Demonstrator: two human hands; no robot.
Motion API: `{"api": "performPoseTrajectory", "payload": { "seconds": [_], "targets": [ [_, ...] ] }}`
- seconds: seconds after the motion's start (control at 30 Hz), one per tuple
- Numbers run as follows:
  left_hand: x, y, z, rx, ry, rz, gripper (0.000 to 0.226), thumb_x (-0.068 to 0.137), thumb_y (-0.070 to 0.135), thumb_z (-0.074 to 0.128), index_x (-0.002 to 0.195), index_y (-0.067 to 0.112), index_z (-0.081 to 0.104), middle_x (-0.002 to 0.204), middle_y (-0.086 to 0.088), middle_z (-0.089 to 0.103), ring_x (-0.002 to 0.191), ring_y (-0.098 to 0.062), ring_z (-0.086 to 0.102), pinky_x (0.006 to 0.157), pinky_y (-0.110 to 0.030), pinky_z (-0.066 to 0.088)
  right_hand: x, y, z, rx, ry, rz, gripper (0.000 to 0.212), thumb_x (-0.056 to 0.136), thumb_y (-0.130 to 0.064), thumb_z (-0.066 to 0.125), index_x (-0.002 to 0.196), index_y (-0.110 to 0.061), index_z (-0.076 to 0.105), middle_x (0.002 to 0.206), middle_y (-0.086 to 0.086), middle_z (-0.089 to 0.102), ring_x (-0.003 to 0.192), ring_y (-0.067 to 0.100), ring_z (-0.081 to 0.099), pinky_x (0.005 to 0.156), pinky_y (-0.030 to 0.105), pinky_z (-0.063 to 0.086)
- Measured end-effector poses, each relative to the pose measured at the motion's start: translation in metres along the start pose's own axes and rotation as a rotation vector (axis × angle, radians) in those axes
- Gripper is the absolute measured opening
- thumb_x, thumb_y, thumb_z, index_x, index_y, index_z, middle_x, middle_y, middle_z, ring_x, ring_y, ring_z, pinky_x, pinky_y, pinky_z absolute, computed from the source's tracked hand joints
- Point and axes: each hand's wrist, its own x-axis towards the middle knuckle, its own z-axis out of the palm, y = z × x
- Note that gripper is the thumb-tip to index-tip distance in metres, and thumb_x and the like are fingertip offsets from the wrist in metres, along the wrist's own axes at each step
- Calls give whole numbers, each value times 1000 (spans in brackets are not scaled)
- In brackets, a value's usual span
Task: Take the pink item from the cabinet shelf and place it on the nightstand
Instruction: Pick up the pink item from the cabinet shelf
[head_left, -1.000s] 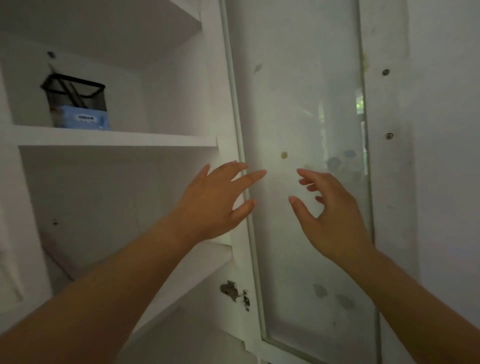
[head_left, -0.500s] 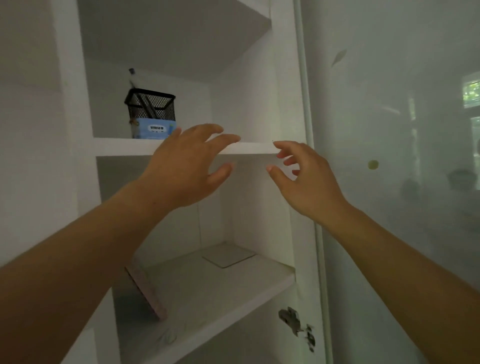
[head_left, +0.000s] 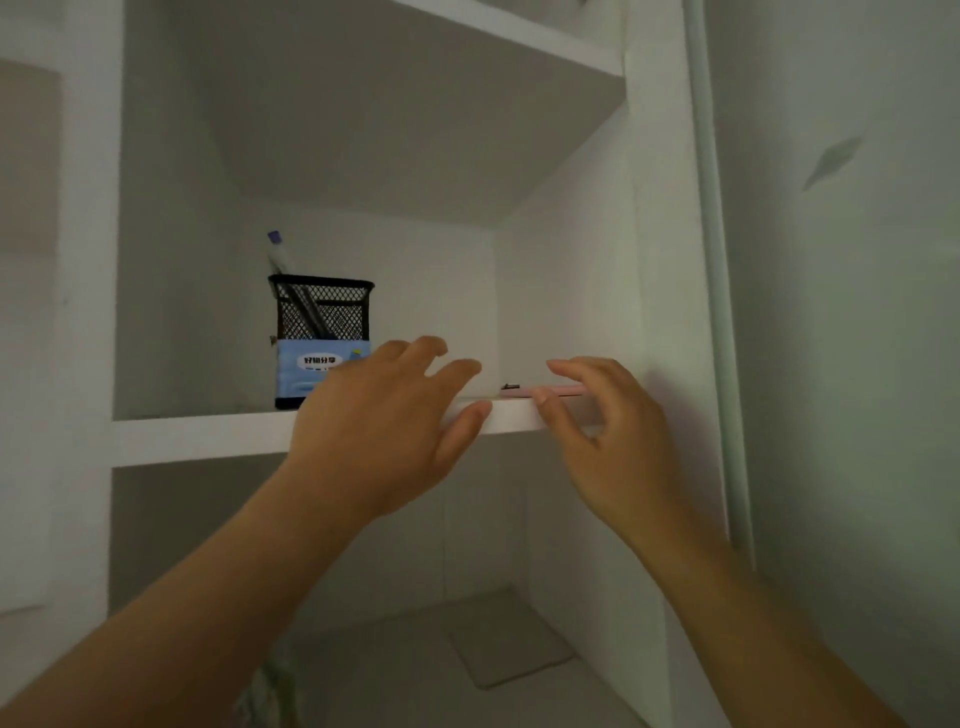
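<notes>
A thin pink item (head_left: 558, 391) lies flat on the upper cabinet shelf (head_left: 208, 436), near its right front edge; only its edge shows. My right hand (head_left: 613, 441) is at that spot, fingers above the pink item and thumb below the shelf lip, touching or nearly touching it. My left hand (head_left: 384, 415) hovers open in front of the shelf edge, just left of the item, holding nothing. The nightstand is out of view.
A black mesh pen holder (head_left: 321, 332) with a blue label stands on the same shelf, left of my hands. A flat grey square (head_left: 511, 642) lies on the lower shelf. The frosted glass cabinet door (head_left: 841, 364) stands open at the right.
The view has swung left and up from the glass door to the shelf. Both hands rose to the upper shelf's front edge, and the right hand reached the pink item.
</notes>
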Motion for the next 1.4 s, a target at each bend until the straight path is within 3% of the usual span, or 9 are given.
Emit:
{"api": "performPoseTrajectory", "payload": {
  "seconds": [0.17,0.33,0.53,0.67,0.83,0.97,1.07,1.27,1.4],
  "targets": [
    [0,0,0,-7,-4,-3,53,89,54,21,124,30,53,124,-1,59,98,-20,63,53,-31,47,10,1,-1,25,-12,-8,30,84,-39,58,111,-24,60,112,-10,58,98,-5,46,81,-4,29],
    [0,0,0,21,24,-21,50,89,53,26,120,29,57,115,-2,65,90,-19,66,47,-30,49,32,0,-5,42,-153,36,32,84,-38,59,112,-22,61,109,-10,58,82,-20,50,70,-5,33],
    [0,0,2,22,68,-2,49,87,51,30,115,26,61,105,-1,69,80,-17,67,44,-28,46,55,-1,-9,-231,-556,76,39,89,-54,37,105,-30,64,113,-2,63,97,11,55,81,27,41],
    [0,0,6,-17,92,11,49,88,50,28,113,25,62,96,1,71,70,-16,66,43,-28,45,58,-7,-12,-348,-705,144,54,89,-60,23,106,-29,63,111,0,64,96,17,55,77,29,39],
    [0,0,6,-41,120,22,48,87,49,30,110,25,63,90,2,71,66,-16,65,42,-27,41,49,-13,-19,-304,-604,99,41,91,-54,30,60,-36,48,70,-10,53,69,10,52,56,23,33],
    [0,0,6,-56,125,31,47,88,49,29,107,24,64,83,2,70,59,-16,62,41,-26,37,34,-19,-32,-283,-541,29,38,88,-54,33,91,-33,65,91,-9,62,82,4,56,72,23,46],
    [0,0,6,-56,120,36,46,88,49,28,97,24,65,73,3,66,53,-15,58,40,-25,32,30,-18,-36,-286,-452,-3,42,86,-53,37,109,-30,63,105,-13,62,94,5,56,85,29,48],
    [-1,0,6,-65,125,37,47,87,48,26,91,23,66,67,4,63,49,-15,55,38,-27,35,21,-17,-34,-260,-407,-12,31,90,-44,42,107,-28,63,103,-10,64,93,6,57,83,28,48],
    [0,0,7,-73,125,39,47,88,47,26,88,23,66,64,4,60,47,-15,53,38,-25,35,12,-23,-46,-239,-315,-28,41,84,-53,39,112,-30,60,108,-16,61,99,3,54,86,26,46]
  ]
}}
